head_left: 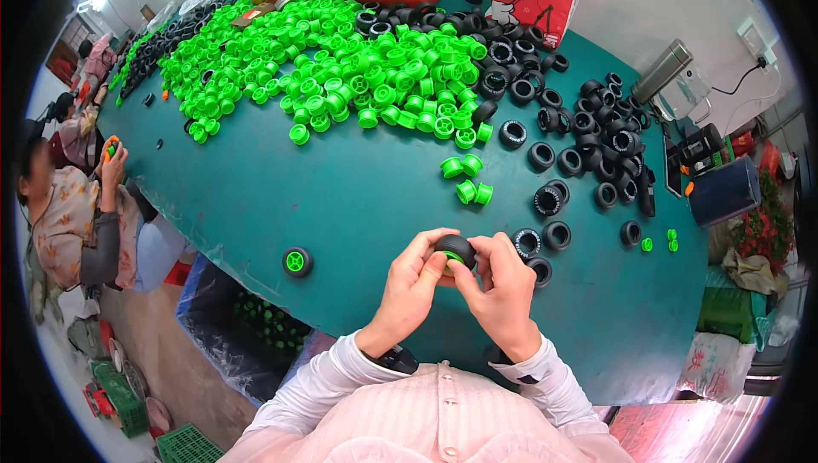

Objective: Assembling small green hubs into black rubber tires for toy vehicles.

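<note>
Between my two hands, above the near part of the table, is a black toy tire (456, 247) with a green wheel rim (449, 256) showing at its lower side. My left hand (411, 286) is closed on its left, thumb pressed near the rim. From the other side my right hand (498, 286) grips it too, with thumb and fingers around the tire. An assembled wheel (297, 262), black tire around a green hub, lies on the table to the left. Just right of my right hand lie several loose black tires (556, 235).
A big heap of green rims (341, 80) spreads across the far side of the teal table (230, 199). Black tires (609, 135) pile at the right. A blue-lined bin (213, 314) stands below the left edge. Another person (81, 216) works at the far left.
</note>
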A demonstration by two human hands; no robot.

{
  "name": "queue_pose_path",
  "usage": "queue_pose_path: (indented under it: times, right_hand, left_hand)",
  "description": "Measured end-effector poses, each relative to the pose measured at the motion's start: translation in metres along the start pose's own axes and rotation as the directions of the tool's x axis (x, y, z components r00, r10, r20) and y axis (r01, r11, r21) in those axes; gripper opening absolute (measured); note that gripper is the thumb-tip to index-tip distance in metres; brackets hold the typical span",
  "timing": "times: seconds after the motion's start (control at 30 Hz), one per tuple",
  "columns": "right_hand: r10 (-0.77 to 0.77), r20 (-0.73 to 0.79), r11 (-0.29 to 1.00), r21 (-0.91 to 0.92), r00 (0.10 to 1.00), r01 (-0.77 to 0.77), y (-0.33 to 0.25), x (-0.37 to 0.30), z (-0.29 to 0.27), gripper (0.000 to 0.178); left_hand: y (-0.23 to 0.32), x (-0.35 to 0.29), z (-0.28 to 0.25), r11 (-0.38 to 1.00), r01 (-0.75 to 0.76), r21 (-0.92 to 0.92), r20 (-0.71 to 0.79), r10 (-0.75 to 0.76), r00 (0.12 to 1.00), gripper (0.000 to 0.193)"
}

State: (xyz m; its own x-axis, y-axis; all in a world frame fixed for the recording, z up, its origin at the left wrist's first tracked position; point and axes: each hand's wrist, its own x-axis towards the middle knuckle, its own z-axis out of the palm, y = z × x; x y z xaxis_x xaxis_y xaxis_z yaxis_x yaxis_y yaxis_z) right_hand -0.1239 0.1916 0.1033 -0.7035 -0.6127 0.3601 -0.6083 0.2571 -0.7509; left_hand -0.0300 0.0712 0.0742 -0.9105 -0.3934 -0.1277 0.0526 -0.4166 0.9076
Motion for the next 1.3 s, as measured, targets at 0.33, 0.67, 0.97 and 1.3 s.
queue_pose_path:
  times: [0.33,0.67,0.97,1.3]
  right_hand:
    - [0.146,0.040,0.964,0.218,0.988,-0.151,0.008,0.006,-0.004,0.034]
    - [0.237,0.142,0.915,0.300,0.961,-0.270,0.014,0.002,0.006,0.020]
    - [0.182,0.006,0.980,0.087,0.983,-0.182,0.007,0.001,0.018,0.014]
    - [0.549,0.248,0.662,0.455,0.798,-0.596,0.015,-0.002,0.011,0.015]
  left_hand:
    - [0.022,-0.001,-0.011,0.952,0.145,-0.269,0.046,-0.138,0.989,0.044]
    - [-0.001,-0.003,-0.005,0.998,0.058,0.034,-0.070,-0.056,0.996,0.038]
    - [-0.015,-0.005,0.004,0.996,-0.015,0.085,-0.174,0.030,0.984,0.026]
    - [-0.012,-0.002,-0.004,0.995,0.100,-0.028,-0.117,-0.103,0.988,0.027]
